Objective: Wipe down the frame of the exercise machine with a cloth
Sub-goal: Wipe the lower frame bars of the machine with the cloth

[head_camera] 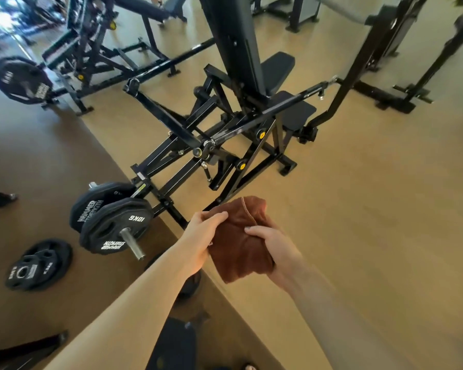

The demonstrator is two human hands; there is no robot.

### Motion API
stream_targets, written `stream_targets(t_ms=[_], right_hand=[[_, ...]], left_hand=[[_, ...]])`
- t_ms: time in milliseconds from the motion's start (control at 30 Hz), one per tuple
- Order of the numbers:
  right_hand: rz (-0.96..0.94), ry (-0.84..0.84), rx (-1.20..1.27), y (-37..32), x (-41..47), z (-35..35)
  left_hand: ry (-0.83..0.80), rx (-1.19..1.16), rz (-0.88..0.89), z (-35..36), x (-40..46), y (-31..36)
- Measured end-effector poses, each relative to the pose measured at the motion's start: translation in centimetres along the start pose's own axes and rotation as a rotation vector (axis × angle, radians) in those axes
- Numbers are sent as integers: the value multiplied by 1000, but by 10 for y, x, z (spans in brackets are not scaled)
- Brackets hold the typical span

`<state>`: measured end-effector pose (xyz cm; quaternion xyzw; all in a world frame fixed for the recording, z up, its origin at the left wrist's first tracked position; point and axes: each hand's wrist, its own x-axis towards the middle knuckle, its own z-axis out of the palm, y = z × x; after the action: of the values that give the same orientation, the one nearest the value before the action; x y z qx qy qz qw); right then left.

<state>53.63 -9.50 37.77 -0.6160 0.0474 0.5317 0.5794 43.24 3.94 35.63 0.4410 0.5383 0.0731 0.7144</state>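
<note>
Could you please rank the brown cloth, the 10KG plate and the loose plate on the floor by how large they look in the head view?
1. Cloth and 10KG plate: look alike, and the cloth is nearer, so unranked.
2. Loose plate.

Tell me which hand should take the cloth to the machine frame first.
Probably the left hand. It grips the brown cloth on the side nearest the black frame, whose lower bar passes just beyond its fingers. The right hand holds the cloth's far side, over bare floor.
</note>
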Motion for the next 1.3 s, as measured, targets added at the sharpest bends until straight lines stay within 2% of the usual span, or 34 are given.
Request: stream_targets(t_ms=[100,233,333,500,700,900,1033,1133,1167,1233,1300], right_hand=[[-29,53,-99,-24,14,-3],[-101,116,-292,-47,39,-4],[-137,163,-338,-69,70,-8],[-228,144,-432,-124,156,6],[-392,117,-702,-188,287,46],[-444,32,-941,-231,397,81],[-479,-86,-1229,-241,466,97],[-621,-64,-1827,-237,499,96],[-677,-110,-1912,-234,506,94],[-718,-216,-1954,-228,516,91],[-741,-292,-1943,-221,525,89]], left_hand=[[37,56,53,9,16,15],[118,257,143,17,47,32],[116,271,174,25,82,47],[139,279,224,38,174,84],[227,323,237,29,296,136],[349,489,293,23,391,178],[466,648,300,25,444,178],[482,649,235,36,462,170],[502,652,220,41,465,167],[586,634,191,51,470,165],[680,517,133,56,475,168]])
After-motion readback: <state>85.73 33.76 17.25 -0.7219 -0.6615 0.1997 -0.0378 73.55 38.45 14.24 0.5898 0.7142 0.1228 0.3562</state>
